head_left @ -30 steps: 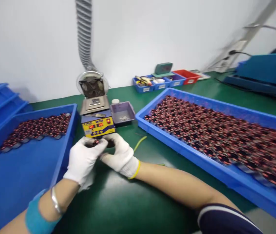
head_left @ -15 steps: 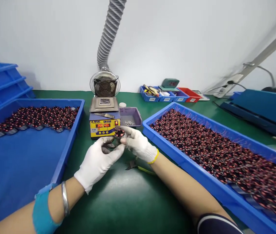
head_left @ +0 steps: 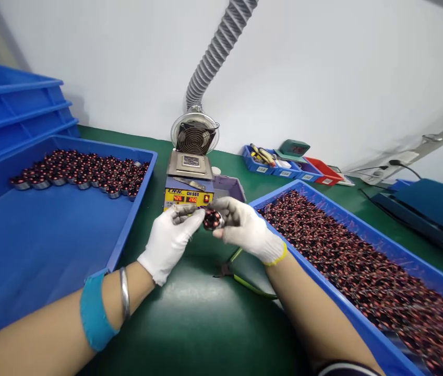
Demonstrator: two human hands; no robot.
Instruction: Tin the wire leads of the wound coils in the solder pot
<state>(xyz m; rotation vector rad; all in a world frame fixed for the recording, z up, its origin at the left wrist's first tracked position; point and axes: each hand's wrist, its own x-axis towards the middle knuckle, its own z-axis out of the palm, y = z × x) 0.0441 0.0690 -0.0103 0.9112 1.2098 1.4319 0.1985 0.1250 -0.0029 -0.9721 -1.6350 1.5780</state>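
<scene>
Both my hands wear white gloves and meet over the green bench. My right hand [head_left: 248, 230] pinches a small round wound coil [head_left: 212, 220] with red-black windings. My left hand [head_left: 169, 241] has its fingers closed at the coil's left side, touching it or its wires. Just behind the hands stands a solder pot [head_left: 189, 183] with a yellow front panel and red digits. Green-handled cutters [head_left: 244, 275] lie on the bench under my right wrist.
A blue tray [head_left: 49, 235] on the left holds rows of coils at its far end. A long blue tray [head_left: 362, 261] on the right is full of coils. A fume fan with grey hose [head_left: 195, 137], small parts bins [head_left: 284, 168] and stacked blue trays [head_left: 13, 115] stand behind.
The view has swung left and tilted. My hands have lifted the coil slightly and shifted right of the solder pot's front; the coil now sits turned on its side between the fingertips.
</scene>
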